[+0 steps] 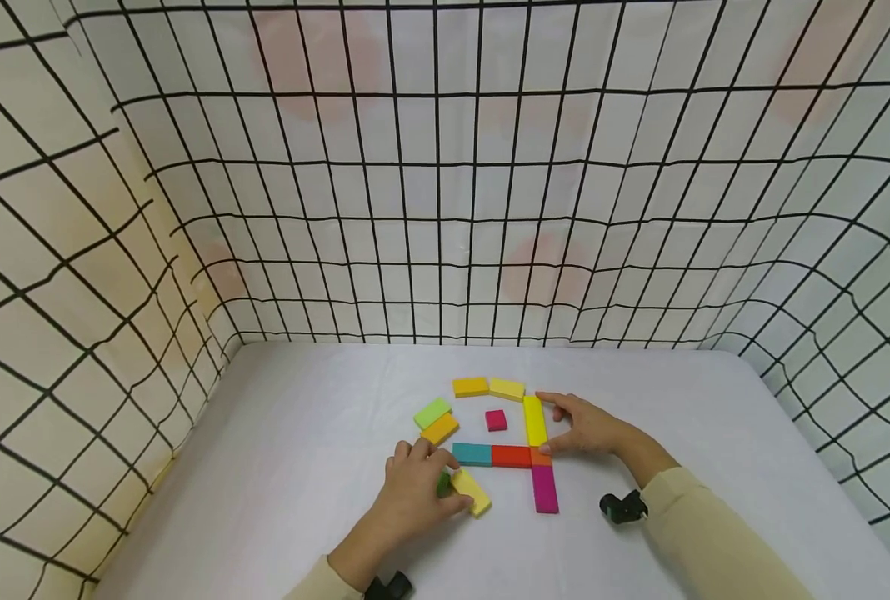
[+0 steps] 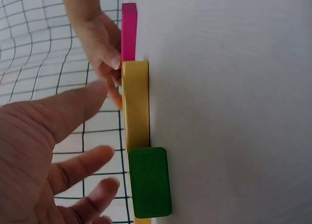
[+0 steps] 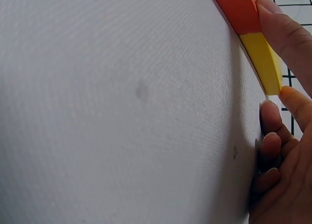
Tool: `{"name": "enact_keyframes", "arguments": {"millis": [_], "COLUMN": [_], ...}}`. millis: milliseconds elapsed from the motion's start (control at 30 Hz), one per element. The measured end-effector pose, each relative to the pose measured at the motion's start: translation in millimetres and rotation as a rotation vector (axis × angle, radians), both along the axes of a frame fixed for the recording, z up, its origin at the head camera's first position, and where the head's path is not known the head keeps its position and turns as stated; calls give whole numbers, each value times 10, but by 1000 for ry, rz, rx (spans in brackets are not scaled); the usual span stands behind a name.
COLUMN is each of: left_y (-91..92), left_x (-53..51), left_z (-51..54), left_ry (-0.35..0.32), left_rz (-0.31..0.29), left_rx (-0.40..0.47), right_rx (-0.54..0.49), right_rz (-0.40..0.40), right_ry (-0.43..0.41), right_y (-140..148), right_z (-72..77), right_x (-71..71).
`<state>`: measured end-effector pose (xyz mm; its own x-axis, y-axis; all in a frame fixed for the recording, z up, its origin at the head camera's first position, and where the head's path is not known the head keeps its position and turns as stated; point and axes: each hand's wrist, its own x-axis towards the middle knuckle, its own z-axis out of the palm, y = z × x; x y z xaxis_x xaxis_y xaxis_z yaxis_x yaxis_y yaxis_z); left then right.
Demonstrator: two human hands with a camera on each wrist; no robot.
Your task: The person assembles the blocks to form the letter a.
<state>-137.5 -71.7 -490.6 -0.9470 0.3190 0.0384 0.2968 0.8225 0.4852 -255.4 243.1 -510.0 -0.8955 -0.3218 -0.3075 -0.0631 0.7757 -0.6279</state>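
Observation:
My left hand [image 1: 415, 485] hovers over a pale yellow block [image 1: 472, 493] and a dark green block [image 1: 443, 483]; in the left wrist view its thumb and fingers stand apart from both. My right hand [image 1: 591, 429] is beside a line of blocks. Its index fingertip touches the far end of a bright yellow block [image 1: 535, 421], while the thumb rests on an orange block [image 3: 239, 12]. A magenta block [image 1: 545, 489] continues that line toward me. Red [image 1: 511, 456] and teal [image 1: 472, 454] blocks run leftward from the orange one.
Two yellow blocks [image 1: 471, 387] curve along the back. A lime block [image 1: 433, 412] and an amber block [image 1: 441, 429] lie at the left, around a small crimson block [image 1: 496, 420]. Black grid netting [image 1: 437, 192] encloses the white table [image 1: 302, 433] at the back and sides.

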Motion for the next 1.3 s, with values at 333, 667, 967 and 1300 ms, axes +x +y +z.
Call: {"name": "enact_keyframes", "arguments": {"millis": [333,667,967,1300], "left_y": [69,104,82,-113], "left_x": [34,51,51,16], "left_z": [-56,-71,-54,29], "left_ry": [-38,-58,-103,-140], "left_rz": [77,105,111,61], "left_rx": [-28,-71,-78,-71], "right_rx": [2,-14,-29,-5], "right_rz": [-3,-5,4,5], "right_ry": [-1,-7,-6,-3], "right_y": [6,7,14,26], "right_z": [9,-8,-9,-5], "right_x": [19,7,-4,9]}}
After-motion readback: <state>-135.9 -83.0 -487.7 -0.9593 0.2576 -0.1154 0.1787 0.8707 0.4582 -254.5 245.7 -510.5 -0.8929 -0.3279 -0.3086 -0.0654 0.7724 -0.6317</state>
